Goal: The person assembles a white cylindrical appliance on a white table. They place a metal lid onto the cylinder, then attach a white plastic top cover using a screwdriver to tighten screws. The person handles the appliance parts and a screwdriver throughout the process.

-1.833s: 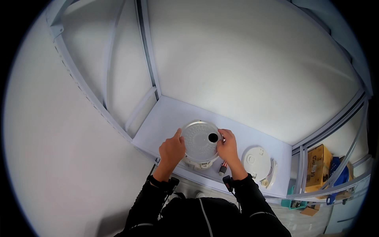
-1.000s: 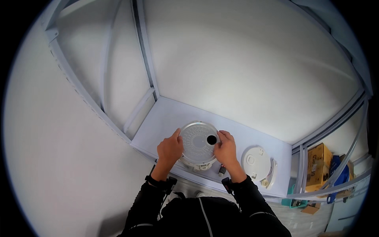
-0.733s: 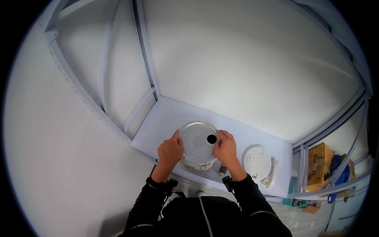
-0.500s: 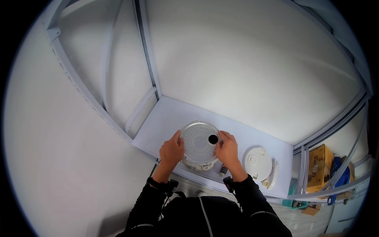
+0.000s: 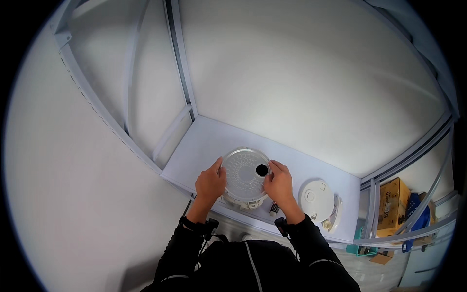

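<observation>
A round translucent disc [image 5: 242,177] with a raised ring pattern and a black circle [image 5: 262,170] near its right edge sits over a round white base [image 5: 246,204] whose front shows below it. My left hand [image 5: 211,183] grips the disc's left rim, its fingers curled against the edge. On the opposite side, my right hand [image 5: 278,182] holds the right rim close to the black circle, fingers pressed together. Whether the disc rests on the base or is slightly raised, I cannot tell. A small black-and-white gridded piece [image 5: 275,209] lies beside my right wrist.
At the right of the pale table [image 5: 204,138] lie a white round lid-like part [image 5: 317,199], a curved white strip [image 5: 338,214] and a small cream round piece [image 5: 326,225]. Metal frame posts and pale panels enclose the table. A cardboard box [image 5: 393,207] and green basket [image 5: 362,249] stand beyond its right end.
The hands and disc keep nearly the same pose. The whole view has shifted very slightly.
</observation>
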A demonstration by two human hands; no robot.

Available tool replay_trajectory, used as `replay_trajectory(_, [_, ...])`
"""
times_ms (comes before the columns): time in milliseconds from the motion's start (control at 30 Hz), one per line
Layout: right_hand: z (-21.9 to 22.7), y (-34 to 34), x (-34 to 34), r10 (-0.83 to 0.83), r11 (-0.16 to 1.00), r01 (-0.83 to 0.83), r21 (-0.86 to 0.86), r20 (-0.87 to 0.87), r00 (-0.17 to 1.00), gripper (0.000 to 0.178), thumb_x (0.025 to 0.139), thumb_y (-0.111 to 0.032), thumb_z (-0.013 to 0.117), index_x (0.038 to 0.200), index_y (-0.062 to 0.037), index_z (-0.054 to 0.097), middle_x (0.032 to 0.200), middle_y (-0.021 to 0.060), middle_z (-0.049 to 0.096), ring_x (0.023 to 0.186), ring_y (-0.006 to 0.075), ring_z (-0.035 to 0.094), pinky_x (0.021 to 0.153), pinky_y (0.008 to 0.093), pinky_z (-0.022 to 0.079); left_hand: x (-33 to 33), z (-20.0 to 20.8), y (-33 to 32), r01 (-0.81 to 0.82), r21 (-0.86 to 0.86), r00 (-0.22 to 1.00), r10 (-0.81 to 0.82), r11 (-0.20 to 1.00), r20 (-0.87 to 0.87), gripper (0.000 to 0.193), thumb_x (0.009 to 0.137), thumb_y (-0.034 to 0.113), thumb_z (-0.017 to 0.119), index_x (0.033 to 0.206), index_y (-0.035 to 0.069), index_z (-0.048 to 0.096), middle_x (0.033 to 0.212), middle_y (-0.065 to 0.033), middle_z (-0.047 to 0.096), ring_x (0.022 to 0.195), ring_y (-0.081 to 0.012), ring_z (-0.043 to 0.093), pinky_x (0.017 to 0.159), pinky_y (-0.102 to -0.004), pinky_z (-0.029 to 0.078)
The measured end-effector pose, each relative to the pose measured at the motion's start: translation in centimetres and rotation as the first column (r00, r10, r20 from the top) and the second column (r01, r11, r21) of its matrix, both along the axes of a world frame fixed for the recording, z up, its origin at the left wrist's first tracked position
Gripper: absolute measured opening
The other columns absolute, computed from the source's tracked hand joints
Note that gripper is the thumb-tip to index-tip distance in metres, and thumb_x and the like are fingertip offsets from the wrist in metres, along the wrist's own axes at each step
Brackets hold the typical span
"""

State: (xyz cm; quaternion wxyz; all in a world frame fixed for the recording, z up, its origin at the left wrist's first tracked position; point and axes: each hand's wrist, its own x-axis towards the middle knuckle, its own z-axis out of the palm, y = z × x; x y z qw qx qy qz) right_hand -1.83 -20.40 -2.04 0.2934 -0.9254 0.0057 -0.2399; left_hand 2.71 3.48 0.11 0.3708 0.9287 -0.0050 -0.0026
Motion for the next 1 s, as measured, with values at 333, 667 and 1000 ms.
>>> replay_trajectory(333, [-0.1, -0.2, 0.0, 0.01, 0.996, -0.006, 0.084, -0.047, 0.999, 0.047, 0.079, 0.0, 0.063, 0.125, 0.0049, 0.071, 0.13, 0.0234, 0.07, 0.111, 0.04, 0.068, 0.095, 0.0443, 0.057, 0.8, -3.4, 0.1, 0.101, -0.271, 0.962, -0.024, 0.957, 0.273, 0.037, 0.099, 0.014, 0.063, 0.133, 0.0, 0.068, 0.134, -0.0223, 0.065, 0.105, -0.0337, 0.071, 0.091, -0.0408, 0.057])
replay_trajectory(667, [-1.0, -0.6, -0.5, 0.001, 1.0, -0.001, -0.01, 0.016, 1.0, 0.046, 0.079, -0.001, 0.065, 0.124, 0.0056, 0.071, 0.132, 0.0229, 0.069, 0.112, 0.0397, 0.067, 0.096, 0.0442, 0.057, 0.9, -2.7, 0.0, 0.122, -0.377, 0.979, -0.05, 0.918, 0.197, 0.036, 0.1, 0.012, 0.061, 0.133, -0.002, 0.067, 0.133, -0.0229, 0.067, 0.107, -0.0325, 0.072, 0.092, -0.0385, 0.057])
replay_trajectory(1000, [-0.9, 0.0, -0.5, -0.025, 0.999, 0.024, 0.028, 0.049, 0.999, 0.046, 0.078, 0.0, 0.067, 0.123, 0.0042, 0.071, 0.132, 0.0202, 0.069, 0.106, 0.0359, 0.068, 0.089, 0.0437, 0.059, 1.2, -3.0, 0.5, 0.172, -0.318, 0.959, -0.084, 0.932, 0.271, 0.038, 0.102, 0.013, 0.059, 0.136, -0.004, 0.065, 0.137, -0.0245, 0.064, 0.111, -0.0346, 0.071, 0.094, -0.0389, 0.057])
